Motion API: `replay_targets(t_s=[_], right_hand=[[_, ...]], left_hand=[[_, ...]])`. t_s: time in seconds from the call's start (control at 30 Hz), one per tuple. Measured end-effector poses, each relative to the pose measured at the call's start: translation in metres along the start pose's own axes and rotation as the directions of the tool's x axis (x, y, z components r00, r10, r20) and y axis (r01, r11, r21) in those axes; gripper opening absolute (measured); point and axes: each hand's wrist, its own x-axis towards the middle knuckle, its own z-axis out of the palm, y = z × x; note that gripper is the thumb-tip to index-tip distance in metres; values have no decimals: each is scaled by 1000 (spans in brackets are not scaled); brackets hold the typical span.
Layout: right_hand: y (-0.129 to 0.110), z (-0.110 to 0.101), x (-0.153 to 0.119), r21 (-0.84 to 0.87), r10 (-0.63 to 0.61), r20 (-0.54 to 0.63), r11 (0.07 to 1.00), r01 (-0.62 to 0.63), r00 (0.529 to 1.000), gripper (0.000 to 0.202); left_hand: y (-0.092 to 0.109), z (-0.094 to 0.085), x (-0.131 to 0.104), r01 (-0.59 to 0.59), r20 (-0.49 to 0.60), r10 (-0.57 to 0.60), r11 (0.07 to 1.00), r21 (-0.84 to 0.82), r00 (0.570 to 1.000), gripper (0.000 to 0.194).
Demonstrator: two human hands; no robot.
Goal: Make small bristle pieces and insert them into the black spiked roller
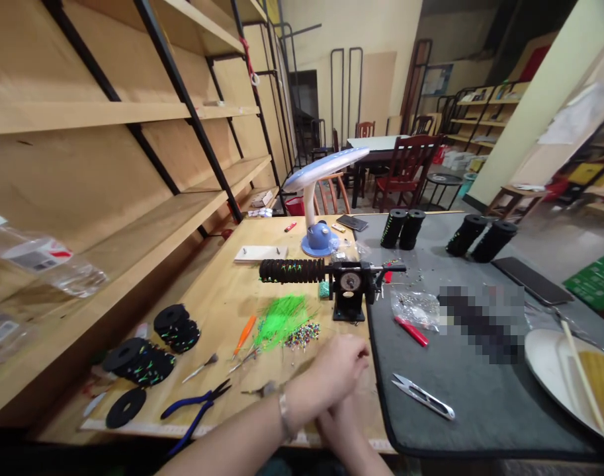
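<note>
Low in the centre of the frame, the left hand (345, 360) lies across the right, its wrist, with a bracelet (283, 413), over the right hand (337, 411). The left fingers look loosely curled with nothing visible in them, though their tips are turned away; the right fingers are tucked underneath, so I cannot tell whether they are apart or together.

Just beside the left wrist lies a small brush (264, 389) on the wooden table (219, 284). Above it, about mid-frame, sit a heap of coloured beads (304, 336) and a bunch of green bristles (282, 314). Beyond them, a ridged black roll (292, 271) with bright flecks is held level on a small clamp machine (350, 291).

The step in hand looks like a rest beside the roll. To do it well, the hands should stay low and clear of the heap, since such small pieces would probably scatter at a brush of the wrist. Lifting the arms, not sliding them, would be the cleaner way off. The roll is best steadied lightly by its ends, sparing the flecks.

Farther out, blue-handled pliers (202, 404) lie at lower left, and metal snips (423, 396) on the grey mat (445, 439) at lower right.
</note>
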Motion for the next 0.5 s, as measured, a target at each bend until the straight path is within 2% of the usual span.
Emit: replay_targets(t_s=[0.1,0.2,0.33,0.5], right_hand=[[3,3,1,46,-1,71,999,-3,997,26],[4,3,2,70,6,76,998,-11,997,25],[5,1,4,104,11,79,994,-19,997,27],[4,2,5,147,8,51,989,-16,999,28]], left_hand=[[-9,31,36,120,-22,-119,992,39,993,15],[-25,49,55,204,13,-205,978,39,979,10],[-37,63,65,259,62,-258,966,-4,964,32],[-30,66,67,205,65,-200,975,-79,978,30]])
